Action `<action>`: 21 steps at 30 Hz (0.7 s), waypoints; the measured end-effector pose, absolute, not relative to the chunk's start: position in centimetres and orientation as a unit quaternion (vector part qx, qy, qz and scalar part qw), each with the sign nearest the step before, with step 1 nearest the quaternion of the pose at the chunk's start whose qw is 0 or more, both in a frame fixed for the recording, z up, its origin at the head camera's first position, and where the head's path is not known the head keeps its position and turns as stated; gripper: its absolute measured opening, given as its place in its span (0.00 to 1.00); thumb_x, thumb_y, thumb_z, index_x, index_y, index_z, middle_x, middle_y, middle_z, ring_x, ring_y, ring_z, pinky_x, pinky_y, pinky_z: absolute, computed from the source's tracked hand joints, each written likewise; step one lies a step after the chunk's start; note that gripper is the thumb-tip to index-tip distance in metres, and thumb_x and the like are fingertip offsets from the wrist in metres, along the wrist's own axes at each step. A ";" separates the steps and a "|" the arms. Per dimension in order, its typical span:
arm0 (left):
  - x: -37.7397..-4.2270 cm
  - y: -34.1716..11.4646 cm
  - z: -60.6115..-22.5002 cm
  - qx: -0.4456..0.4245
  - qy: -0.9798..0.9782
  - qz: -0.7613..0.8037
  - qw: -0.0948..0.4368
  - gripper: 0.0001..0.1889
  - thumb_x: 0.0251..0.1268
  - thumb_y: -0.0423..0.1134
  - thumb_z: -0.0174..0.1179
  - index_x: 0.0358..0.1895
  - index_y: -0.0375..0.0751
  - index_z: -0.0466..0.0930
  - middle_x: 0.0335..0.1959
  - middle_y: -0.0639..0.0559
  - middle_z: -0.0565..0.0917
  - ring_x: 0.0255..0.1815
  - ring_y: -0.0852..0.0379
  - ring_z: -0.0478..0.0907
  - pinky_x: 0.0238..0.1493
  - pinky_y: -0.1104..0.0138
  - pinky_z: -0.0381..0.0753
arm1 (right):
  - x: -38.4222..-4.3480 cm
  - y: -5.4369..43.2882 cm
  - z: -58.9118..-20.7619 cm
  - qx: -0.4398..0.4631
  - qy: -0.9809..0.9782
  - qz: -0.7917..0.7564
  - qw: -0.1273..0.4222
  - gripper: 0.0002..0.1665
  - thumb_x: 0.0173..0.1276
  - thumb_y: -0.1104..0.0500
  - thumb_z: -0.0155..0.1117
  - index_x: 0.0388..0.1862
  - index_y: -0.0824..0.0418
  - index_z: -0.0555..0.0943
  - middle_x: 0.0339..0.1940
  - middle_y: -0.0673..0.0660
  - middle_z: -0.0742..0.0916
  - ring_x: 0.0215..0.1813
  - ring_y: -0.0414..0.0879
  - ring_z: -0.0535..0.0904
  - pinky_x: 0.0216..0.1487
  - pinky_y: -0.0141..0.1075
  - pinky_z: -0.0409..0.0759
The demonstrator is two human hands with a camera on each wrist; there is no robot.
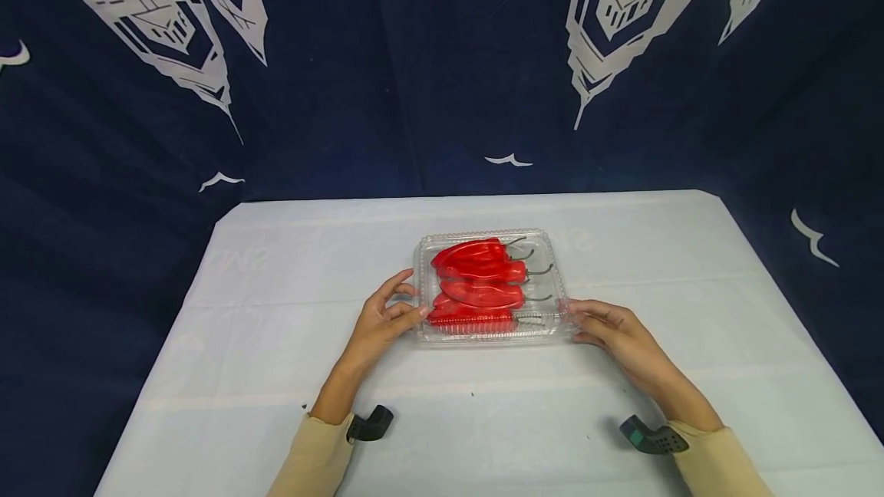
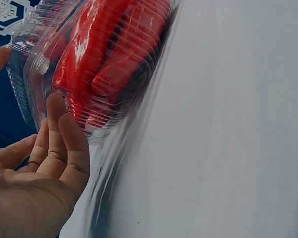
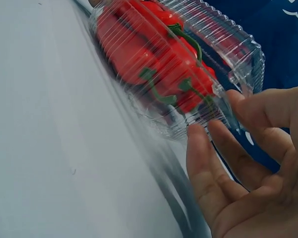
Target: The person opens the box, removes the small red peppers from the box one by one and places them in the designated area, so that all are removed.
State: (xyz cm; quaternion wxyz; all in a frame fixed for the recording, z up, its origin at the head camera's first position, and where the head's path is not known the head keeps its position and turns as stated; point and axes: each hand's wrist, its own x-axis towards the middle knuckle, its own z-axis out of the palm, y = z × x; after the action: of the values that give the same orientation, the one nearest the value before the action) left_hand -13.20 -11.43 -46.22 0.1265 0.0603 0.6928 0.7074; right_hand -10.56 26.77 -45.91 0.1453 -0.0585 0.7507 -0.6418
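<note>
A clear plastic clamshell container [image 1: 483, 340] lies across the middle of the white table, with several red peppers [image 1: 481, 295] side by side inside. Their thin green stems point to the right. My left hand [image 1: 376, 326] holds the container's left end, thumb and fingers at its edge; in the left wrist view the fingertips meet the ribbed wall [image 2: 97, 121]. At the right end, my right hand [image 1: 618, 332] grips the near corner. The right wrist view shows that thumb at the lid rim [image 3: 260, 59] and fingertips against the lower side.
The white-covered table [image 1: 276, 351] reaches around the container on all sides. Behind it hangs a dark blue cloth [image 1: 414, 98] printed with white buildings and birds. A dark wrist device [image 1: 371, 423] sits by the left sleeve, another [image 1: 652, 436] by the right.
</note>
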 end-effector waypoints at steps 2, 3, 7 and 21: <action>-13.2 -11.4 -46.2 0.063 0.691 0.709 0.127 0.39 0.65 0.34 0.65 0.77 0.44 0.58 0.58 0.45 0.70 0.38 0.65 0.81 0.44 0.74 0.77 | -10.7 26.7 -46.1 -0.051 0.754 -0.639 0.146 0.21 0.77 0.58 0.57 0.62 0.71 0.76 0.56 0.35 0.82 0.54 0.32 0.81 0.52 0.33 0.84; -13.3 -11.4 -46.3 0.064 0.690 0.709 0.128 0.39 0.65 0.34 0.65 0.77 0.43 0.58 0.58 0.45 0.70 0.38 0.65 0.81 0.44 0.74 0.77 | -10.8 26.7 -46.2 -0.049 0.754 -0.639 0.146 0.22 0.77 0.58 0.58 0.63 0.70 0.76 0.57 0.37 0.82 0.54 0.32 0.81 0.52 0.34 0.84; -13.3 -11.5 -46.3 0.066 0.686 0.713 0.130 0.39 0.64 0.33 0.65 0.78 0.43 0.57 0.58 0.46 0.70 0.37 0.65 0.81 0.44 0.74 0.77 | -11.1 26.7 -46.6 -0.051 0.748 -0.645 0.147 0.22 0.76 0.57 0.59 0.65 0.64 0.77 0.62 0.46 0.81 0.56 0.34 0.81 0.52 0.35 0.84; -13.4 -11.4 -46.2 0.061 0.681 0.717 0.135 0.40 0.64 0.31 0.64 0.78 0.45 0.57 0.55 0.51 0.69 0.36 0.66 0.80 0.42 0.74 0.76 | -12.3 26.5 -47.4 -0.054 0.683 -0.714 0.141 0.20 0.76 0.60 0.58 0.65 0.56 0.77 0.64 0.40 0.81 0.60 0.36 0.80 0.51 0.29 0.82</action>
State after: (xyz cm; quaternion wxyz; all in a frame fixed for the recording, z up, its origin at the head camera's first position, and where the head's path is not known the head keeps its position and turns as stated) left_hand -13.40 -11.43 -46.20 0.1350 0.0608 0.6809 0.7173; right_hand -12.33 26.47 -47.42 0.1412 -0.0536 0.6832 -0.7145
